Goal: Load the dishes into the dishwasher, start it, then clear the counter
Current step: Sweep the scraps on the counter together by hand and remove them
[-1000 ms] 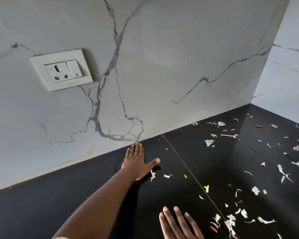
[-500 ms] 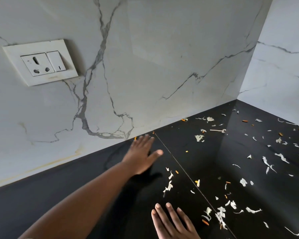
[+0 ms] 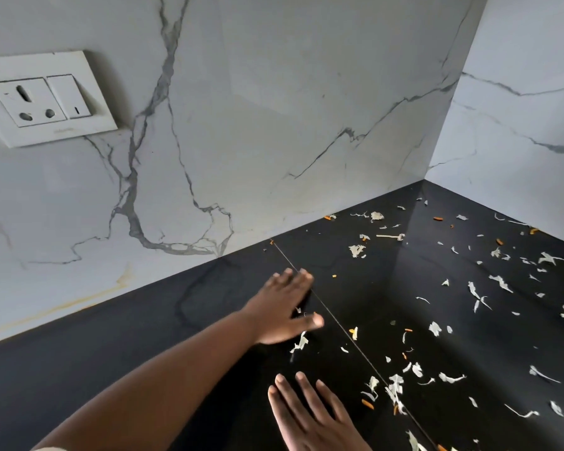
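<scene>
On the black counter (image 3: 183, 323), in the corner where two white marble walls meet, many small food scraps (image 3: 357, 250) lie spread out. They are pale shreds and small orange bits. Most of them are on the right part of the counter, from the corner down to the lower right edge. The left part of the counter is dark and shiny, and it reflects the grey veins of the wall.

The left hand (image 3: 282, 307) reaches forward from the lower left, with the bare forearm across the counter. Its fingers are straight and close together, the thumb (image 3: 313, 320) stands out to the right, and the palm looks down at the surface. The hand is a little blurred, so I cannot tell if the palm really touches the counter. It holds nothing. A pale shred (image 3: 300, 343) lies just beside the thumb, and the hand is over a thin seam line (image 3: 345, 333) which runs across the counter from the wall toward the lower right.

The right hand (image 3: 313, 418) is at the bottom edge, nearer to the camera, with the fingers straight and slightly spread, holding nothing. Some scraps lie just to its right.

On the back wall (image 3: 274, 109), at the left, there is a white socket plate (image 3: 43, 99) with a switch (image 3: 69, 97), well above the counter.
</scene>
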Motion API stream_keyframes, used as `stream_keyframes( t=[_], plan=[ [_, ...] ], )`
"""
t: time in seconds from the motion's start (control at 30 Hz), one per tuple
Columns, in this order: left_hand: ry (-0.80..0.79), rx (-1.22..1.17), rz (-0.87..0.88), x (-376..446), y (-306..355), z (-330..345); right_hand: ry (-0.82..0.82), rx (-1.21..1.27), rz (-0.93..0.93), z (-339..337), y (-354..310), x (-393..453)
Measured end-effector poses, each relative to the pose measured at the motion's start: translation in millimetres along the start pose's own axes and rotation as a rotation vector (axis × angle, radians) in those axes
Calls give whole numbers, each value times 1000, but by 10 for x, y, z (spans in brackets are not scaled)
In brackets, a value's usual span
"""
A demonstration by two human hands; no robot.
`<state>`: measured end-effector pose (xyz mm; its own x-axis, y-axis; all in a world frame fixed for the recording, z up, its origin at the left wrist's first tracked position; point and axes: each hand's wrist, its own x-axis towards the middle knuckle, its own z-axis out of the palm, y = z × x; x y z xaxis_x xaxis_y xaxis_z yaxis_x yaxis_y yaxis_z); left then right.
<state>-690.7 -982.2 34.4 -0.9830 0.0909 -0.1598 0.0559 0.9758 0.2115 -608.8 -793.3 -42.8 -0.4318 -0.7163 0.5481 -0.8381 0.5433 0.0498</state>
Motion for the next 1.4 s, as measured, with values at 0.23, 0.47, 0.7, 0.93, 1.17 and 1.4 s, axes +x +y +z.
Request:
stream_keyframes(
  t=[0.23,0.47,0.7,0.93,1.17,1.4],
  plan=[
    [215,-113,-277,-523,38,96,-378,113,47,-369,-7,44],
    [203,-63,-738,-817,-164,215,-658,166,-9,-543,23,217],
    [207,-79,-767,-792,-178,189,-690,173,-3,-321,196,875],
    [206,-73,-768,-788,-195,202,-711,25,576,-231,424,944],
    [215,-75,-771,-785,-215,222,-547,-53,564,-117,674,1473],
    [214,-48,-788,-754,-252,266,-643,111,347,765,337,2446]
  ],
)
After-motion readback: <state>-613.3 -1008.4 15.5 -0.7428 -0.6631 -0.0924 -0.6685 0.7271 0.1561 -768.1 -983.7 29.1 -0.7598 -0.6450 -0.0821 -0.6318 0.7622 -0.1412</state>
